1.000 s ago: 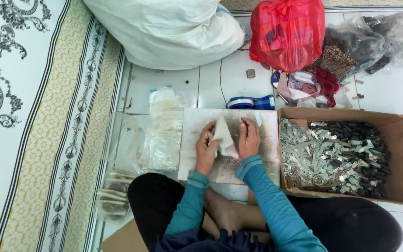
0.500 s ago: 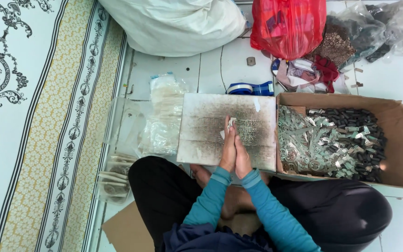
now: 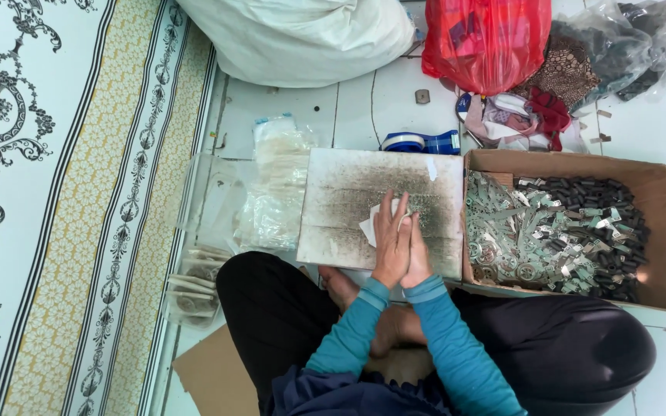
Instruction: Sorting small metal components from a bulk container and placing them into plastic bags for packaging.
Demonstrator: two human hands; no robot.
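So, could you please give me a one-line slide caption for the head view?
Seated person presses left hand over right hand on white paper atop a smudged board, beside a cardboard box of small parts.
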